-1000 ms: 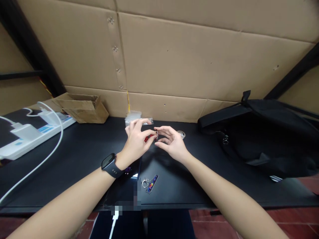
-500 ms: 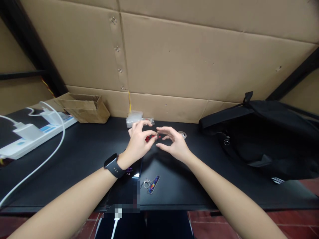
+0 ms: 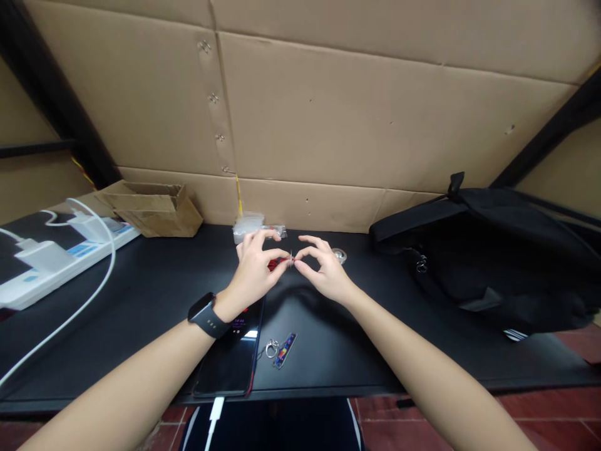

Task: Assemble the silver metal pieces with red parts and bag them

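My left hand (image 3: 256, 264), with a dark watch on its wrist, pinches red cord (image 3: 273, 265) above the black table. Facing it, my right hand (image 3: 326, 270) closes thumb and index finger on the cord's red end. Between the two sets of fingertips stands a small thin disc-like piece (image 3: 291, 258), seen edge-on. Nearer me lies a colourful keychain (image 3: 285, 351) with a metal ring. A phone (image 3: 230, 357) with a white cable plugged in rests under my left wrist. Just behind my right hand is a small round roll (image 3: 339, 255).
At the left are a white power strip (image 3: 56, 266) with chargers and an open cardboard box (image 3: 159, 213). Clear plastic packets (image 3: 251, 224) lie behind my left hand. A black bag (image 3: 498, 257) covers the table's right side, before a cardboard wall (image 3: 328, 113).
My right thumb and index finger, apart around the thin piece before, have closed together on the red end beside it. The whole view has shifted slightly, and the phone shows more fully.
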The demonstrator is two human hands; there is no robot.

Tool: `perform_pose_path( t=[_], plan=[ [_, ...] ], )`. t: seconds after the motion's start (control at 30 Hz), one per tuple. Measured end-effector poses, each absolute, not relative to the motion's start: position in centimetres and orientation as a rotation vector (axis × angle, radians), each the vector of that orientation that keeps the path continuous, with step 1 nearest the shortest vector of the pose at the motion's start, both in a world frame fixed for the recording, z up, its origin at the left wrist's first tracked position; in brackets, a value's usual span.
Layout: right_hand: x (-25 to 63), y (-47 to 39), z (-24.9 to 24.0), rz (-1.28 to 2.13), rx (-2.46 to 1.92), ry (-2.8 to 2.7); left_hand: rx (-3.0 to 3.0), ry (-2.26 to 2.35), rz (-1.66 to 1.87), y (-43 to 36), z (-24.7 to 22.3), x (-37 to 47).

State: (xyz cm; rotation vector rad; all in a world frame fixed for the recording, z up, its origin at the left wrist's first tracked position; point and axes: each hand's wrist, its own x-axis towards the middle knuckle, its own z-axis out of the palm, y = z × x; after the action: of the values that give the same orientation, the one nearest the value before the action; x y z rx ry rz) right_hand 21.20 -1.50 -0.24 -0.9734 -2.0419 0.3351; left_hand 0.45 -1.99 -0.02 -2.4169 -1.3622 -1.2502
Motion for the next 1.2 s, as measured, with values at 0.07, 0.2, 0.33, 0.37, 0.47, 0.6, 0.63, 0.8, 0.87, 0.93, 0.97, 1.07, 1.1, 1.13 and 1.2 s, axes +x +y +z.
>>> perform_pose_path(
  t=[0.07,0.2,0.33,0.37,0.47,0.6,0.63,0.8,0.87,0.93,0.97,1.07,1.1,1.13,1.2],
  plan=[
    [21.2,-1.5,-0.2,0.325,-0.975,-2.053,-2.441,-1.342,-1.238,-2.0,0.0,0.5],
    [21.3,-1.5,0.1,0.299,-0.947,-2.069,-2.461,-1.344,-1.265,-2.3,0.5,0.4],
    [21.4,-1.6,0.3,0.297,-0.926,-2.094,-2.517,-1.326,-1.252,-2.6,1.0,0.3],
    [21.4,-1.6,0.4,0.302,-0.923,-2.099,-2.533,-1.314,-1.211,-2.7,1.0,0.3],
    [21.4,-1.7,0.4,0.311,-0.925,-2.104,-2.582,-1.314,-1.056,-2.5,0.6,0.3],
    [21.8,-1.6,0.6,0.285,-0.969,-2.135,-2.676,-1.344,-0.879,-1.9,0.1,0.0],
    [21.9,-1.5,0.7,0.274,-0.985,-2.149,-2.696,-1.342,-0.852,-1.6,0.1,-0.3],
    [23.3,-0.5,0.9,0.237,-1.109,-2.250,-2.586,-1.463,-0.929,0.8,0.6,-3.2],
    [24.0,0.0,0.9,0.231,-1.148,-2.296,-2.602,-1.485,-0.888,1.9,0.6,-4.8],
    [24.5,0.4,0.9,0.234,-1.157,-2.331,-2.694,-1.446,-0.809,2.7,0.4,-5.8],
    [24.7,0.6,0.8,0.242,-1.154,-2.344,-2.753,-1.412,-0.772,3.0,0.2,-6.1],
    [25.2,1.0,0.6,0.289,-1.142,-2.358,-2.880,-1.329,-0.710,3.2,-0.4,-6.0],
    [25.4,1.1,0.5,0.308,-1.135,-2.360,-2.891,-1.323,-0.703,3.1,-0.6,-5.7],
    [25.5,1.2,0.4,0.323,-1.127,-2.361,-2.885,-1.329,-0.696,3.0,-0.8,-5.3],
    [25.8,1.5,0.3,0.334,-1.110,-2.362,-2.848,-1.349,-0.689,2.8,-1.3,-4.6]
  ],
)
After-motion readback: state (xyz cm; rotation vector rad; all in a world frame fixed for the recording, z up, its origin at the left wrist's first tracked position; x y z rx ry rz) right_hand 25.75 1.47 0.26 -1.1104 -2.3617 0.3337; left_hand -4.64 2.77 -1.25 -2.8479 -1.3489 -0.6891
